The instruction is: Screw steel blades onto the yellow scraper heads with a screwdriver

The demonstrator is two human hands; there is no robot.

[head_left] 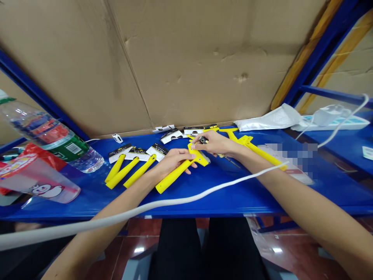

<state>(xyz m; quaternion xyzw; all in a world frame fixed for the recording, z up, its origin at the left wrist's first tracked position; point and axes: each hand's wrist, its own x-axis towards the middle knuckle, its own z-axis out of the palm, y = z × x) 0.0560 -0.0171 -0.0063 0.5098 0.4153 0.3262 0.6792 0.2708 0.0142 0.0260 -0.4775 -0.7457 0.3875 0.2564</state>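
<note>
Yellow plastic scraper-like tool: handle gripped by left hand, head pinched by right hand; positioned above blue table, right of three yellow handles.

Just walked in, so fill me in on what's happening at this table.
A person sits at a blue table. Their left hand holds a yellow tool near its head, while their right hand works at that head, gripping something dark. Three yellow handles lie to the left beside black-and-white cards; more yellow pieces lie to the right.
</note>
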